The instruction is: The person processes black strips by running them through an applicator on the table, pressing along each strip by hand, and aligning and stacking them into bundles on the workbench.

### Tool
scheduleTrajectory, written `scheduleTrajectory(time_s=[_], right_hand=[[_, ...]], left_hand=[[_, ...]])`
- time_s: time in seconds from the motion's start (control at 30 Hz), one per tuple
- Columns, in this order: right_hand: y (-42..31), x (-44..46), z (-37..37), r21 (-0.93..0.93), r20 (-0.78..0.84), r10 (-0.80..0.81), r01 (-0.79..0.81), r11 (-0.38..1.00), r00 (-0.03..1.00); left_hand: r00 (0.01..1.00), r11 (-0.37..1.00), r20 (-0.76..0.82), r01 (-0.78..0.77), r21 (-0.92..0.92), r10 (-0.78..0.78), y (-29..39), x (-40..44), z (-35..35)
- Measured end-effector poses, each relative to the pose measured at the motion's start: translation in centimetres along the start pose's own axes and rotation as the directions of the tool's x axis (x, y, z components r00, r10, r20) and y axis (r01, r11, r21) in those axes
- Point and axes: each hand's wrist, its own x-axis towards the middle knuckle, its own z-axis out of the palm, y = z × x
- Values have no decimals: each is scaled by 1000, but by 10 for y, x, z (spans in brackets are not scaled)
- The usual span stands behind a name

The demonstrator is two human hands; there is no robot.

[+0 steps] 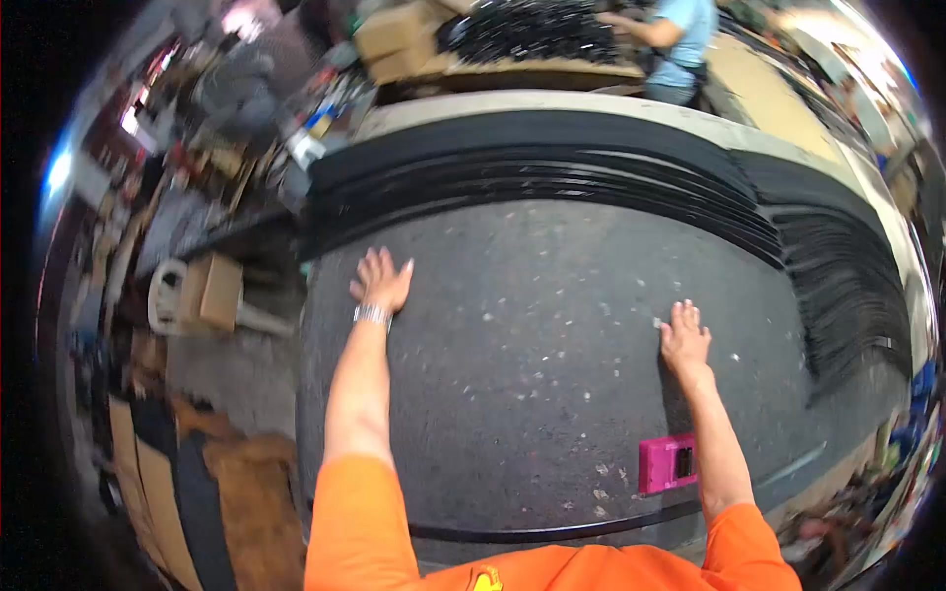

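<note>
My left hand (382,281), a metal-band watch at its wrist, reaches out over the left part of a large dark table surface (512,364). Its fingers are spread and hold nothing. On the right side, my right hand (686,337) is stretched out over the same speckled surface, open, with a shadow beside the forearm. Whether either palm presses on the surface I cannot tell. A bright pink box with a black part (658,465) lies near my right forearm, which partly covers it. Layered black strips (552,163) run along the far edge, beyond both hands.
More black strips (852,266) are piled along the right edge. At the left stand a white plastic chair (166,295) and a cardboard box (210,292). Behind the table, a person in a light blue shirt (680,44) is beside a heap of black pieces (537,30).
</note>
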Motion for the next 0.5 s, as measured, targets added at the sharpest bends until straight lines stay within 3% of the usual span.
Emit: scheduleTrajectory(time_s=[0.13,0.5], right_hand=[[-2,-7,-5,72,-84,-18,24,997,996],[44,-56,-1,116,-218,-208,237,965,953]], left_hand=[[990,989,39,-139,40,138,-15,-77,32],[972,977,158,-191,97,175,-35,-332,81]])
